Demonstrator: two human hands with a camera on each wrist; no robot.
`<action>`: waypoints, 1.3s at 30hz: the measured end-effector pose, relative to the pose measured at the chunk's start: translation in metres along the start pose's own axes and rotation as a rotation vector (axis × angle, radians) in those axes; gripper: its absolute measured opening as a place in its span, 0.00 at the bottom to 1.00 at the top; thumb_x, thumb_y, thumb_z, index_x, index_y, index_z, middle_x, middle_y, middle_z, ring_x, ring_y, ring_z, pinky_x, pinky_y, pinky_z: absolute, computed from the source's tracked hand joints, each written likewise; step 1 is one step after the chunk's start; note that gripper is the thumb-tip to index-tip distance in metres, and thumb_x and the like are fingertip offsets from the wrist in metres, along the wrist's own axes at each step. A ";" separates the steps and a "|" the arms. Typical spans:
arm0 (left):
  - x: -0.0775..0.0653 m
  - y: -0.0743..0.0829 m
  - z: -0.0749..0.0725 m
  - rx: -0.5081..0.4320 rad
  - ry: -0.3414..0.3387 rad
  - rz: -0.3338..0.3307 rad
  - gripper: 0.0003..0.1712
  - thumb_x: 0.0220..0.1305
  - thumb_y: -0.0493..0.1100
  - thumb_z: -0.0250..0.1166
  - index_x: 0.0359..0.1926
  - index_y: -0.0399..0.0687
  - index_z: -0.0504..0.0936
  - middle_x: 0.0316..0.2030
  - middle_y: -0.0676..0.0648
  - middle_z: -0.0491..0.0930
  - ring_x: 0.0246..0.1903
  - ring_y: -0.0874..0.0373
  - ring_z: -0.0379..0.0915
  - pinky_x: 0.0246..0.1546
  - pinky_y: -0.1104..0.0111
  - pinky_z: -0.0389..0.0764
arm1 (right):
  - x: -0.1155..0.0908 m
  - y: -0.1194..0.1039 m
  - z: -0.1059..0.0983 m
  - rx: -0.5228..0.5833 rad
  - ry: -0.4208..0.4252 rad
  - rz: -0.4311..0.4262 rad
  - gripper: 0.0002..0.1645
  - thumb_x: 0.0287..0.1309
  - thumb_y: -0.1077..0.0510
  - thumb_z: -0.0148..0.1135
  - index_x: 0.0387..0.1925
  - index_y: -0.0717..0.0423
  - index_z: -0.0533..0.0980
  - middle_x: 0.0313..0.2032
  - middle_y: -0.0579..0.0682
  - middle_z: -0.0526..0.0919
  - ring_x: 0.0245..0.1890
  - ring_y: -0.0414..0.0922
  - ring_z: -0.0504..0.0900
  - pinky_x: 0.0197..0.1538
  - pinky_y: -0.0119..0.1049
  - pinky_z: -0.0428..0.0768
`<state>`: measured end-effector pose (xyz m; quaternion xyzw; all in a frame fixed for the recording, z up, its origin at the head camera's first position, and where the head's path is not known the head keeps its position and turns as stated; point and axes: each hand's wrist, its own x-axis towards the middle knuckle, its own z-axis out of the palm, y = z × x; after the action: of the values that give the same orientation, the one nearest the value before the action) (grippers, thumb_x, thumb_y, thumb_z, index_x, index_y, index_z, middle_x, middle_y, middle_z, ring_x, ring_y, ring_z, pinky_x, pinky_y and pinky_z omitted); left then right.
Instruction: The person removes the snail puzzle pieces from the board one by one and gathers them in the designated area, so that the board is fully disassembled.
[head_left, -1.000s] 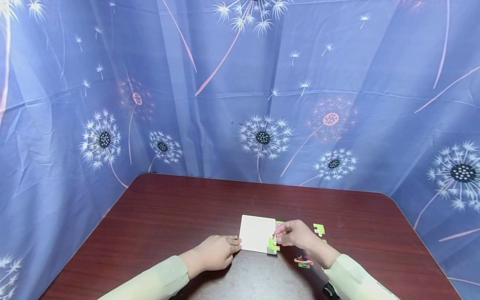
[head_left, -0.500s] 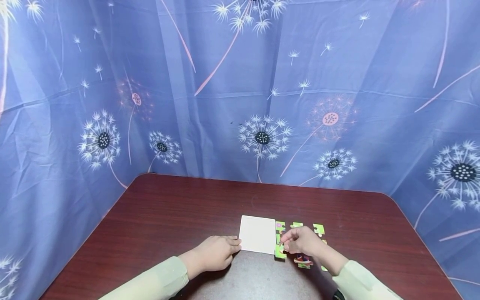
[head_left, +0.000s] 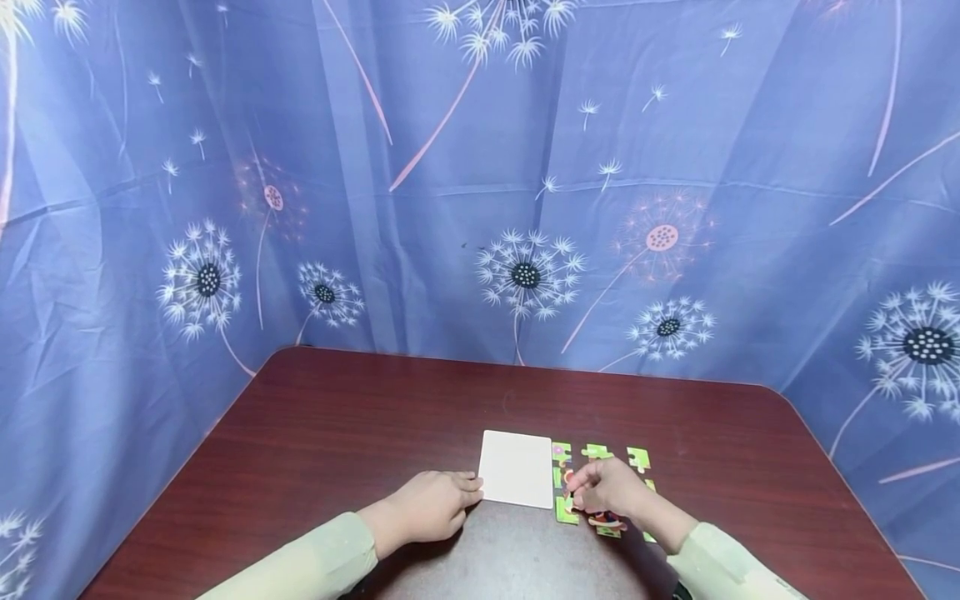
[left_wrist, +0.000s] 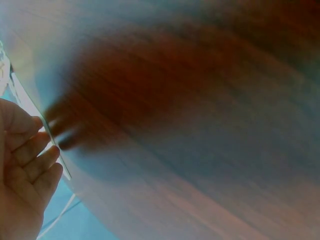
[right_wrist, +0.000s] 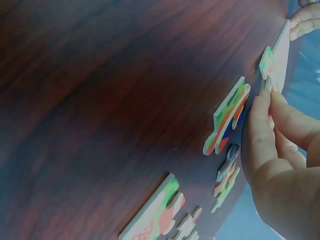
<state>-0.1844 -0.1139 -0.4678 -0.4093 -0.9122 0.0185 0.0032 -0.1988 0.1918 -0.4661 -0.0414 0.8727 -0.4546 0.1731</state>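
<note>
A white square puzzle board point(head_left: 516, 468) lies flat on the table. My left hand point(head_left: 431, 504) rests beside its left edge, fingertips touching the rim; the left wrist view shows those fingers point(left_wrist: 46, 175) along the board's thin edge. Just off the board's lower right corner is a green jigsaw puzzle piece point(head_left: 566, 511). My right hand point(head_left: 611, 487) pinches this piece between thumb and finger, as the right wrist view also shows at the piece's edge point(right_wrist: 267, 62). Part of the puzzle picture behind the right hand is hidden.
Several loose puzzle pieces lie right of the board: one at its upper right corner point(head_left: 561, 452), a green corner piece point(head_left: 637, 459) farther right, and a red-and-blue piece point(head_left: 607, 523) below the right hand. A blue dandelion-print curtain point(head_left: 420, 250) surrounds the dark red table point(head_left: 360, 417).
My right hand has moved the green piece from over the board's lower right corner to the table just right of it. The left hand has stayed at the board's left edge.
</note>
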 end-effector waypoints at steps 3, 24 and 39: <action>0.000 0.000 -0.001 -0.003 0.003 0.002 0.21 0.66 0.42 0.62 0.59 0.51 0.86 0.61 0.53 0.84 0.63 0.60 0.80 0.62 0.68 0.80 | 0.001 0.000 0.002 -0.024 0.022 0.018 0.05 0.50 0.72 0.69 0.33 0.66 0.84 0.26 0.48 0.86 0.26 0.38 0.79 0.32 0.32 0.80; -0.001 -0.001 0.000 -0.022 0.000 -0.006 0.21 0.66 0.42 0.62 0.59 0.50 0.86 0.61 0.53 0.84 0.63 0.60 0.80 0.63 0.67 0.81 | 0.003 -0.009 0.009 -0.207 0.067 0.014 0.05 0.47 0.71 0.73 0.26 0.61 0.83 0.23 0.48 0.86 0.23 0.39 0.81 0.28 0.33 0.79; 0.001 -0.001 0.001 -0.007 0.020 0.006 0.20 0.66 0.42 0.62 0.57 0.51 0.87 0.60 0.53 0.84 0.63 0.60 0.80 0.62 0.68 0.81 | 0.001 -0.012 0.010 -0.232 0.085 0.008 0.05 0.47 0.71 0.72 0.25 0.61 0.83 0.22 0.47 0.85 0.22 0.39 0.78 0.27 0.32 0.76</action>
<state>-0.1861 -0.1141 -0.4685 -0.4123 -0.9109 0.0113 0.0107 -0.1972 0.1765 -0.4619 -0.0386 0.9261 -0.3513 0.1320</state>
